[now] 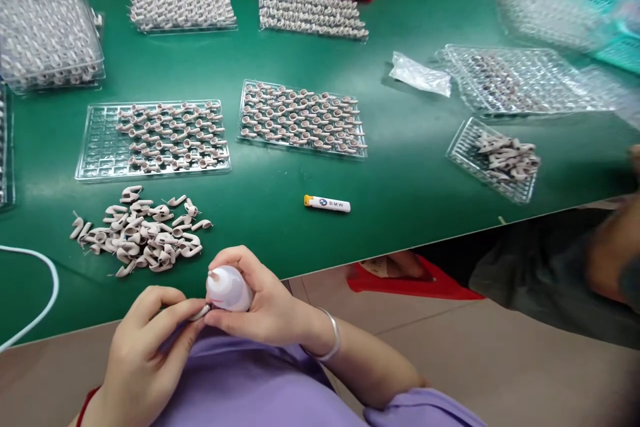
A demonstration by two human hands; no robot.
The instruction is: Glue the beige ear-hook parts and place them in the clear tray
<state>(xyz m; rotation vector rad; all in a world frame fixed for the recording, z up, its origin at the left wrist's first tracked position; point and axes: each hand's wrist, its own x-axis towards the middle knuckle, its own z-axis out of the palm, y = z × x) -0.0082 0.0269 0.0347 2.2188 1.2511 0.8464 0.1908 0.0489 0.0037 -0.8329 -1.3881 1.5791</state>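
Note:
My left hand [150, 347] pinches a small beige earbud shell [201, 312] between thumb and fingers, just past the table's front edge. In my right hand [273, 303] is a white squeeze bottle [231, 290] with a narrow nozzle; its fingers wrap round the bottle. Both hands meet close together, the shell beside the bottle. On the table beyond them lies a loose pile of similar earbud shells [150, 233]. Behind the pile, a clear tray [103, 147] is partly filled with rows of shells, and another clear tray [303, 117] next to it is full.
A white lighter [327, 203] lies right of the pile. A small tray [463, 147] with heaped shells and a plastic bag [420, 73] are farther right. More trays stand at the back. A white cable [47, 267] curves at left. Another person's leg [530, 273] is at right.

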